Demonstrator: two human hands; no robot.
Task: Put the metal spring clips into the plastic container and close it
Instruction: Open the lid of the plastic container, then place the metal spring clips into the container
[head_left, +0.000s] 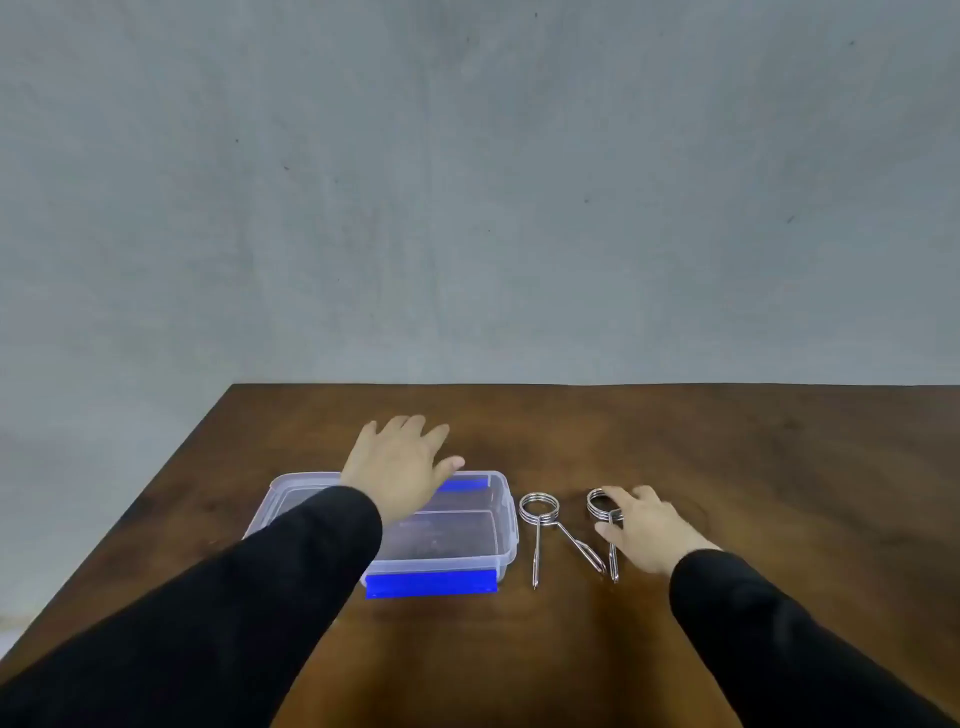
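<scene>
no writing is readable. the left hand (397, 462) hovers spread above the lidded plastic container (457, 540); the right hand (644, 527) touches one spring clip (602, 506), grip unclear. the other clip (540, 512) lies between, the bench (779, 467) bare around.

No text, label, brand, number or sign can be read on anything here, on any surface in view.

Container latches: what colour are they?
Bright blue, on a clear plastic container; the near latch shows best in the head view.
</scene>
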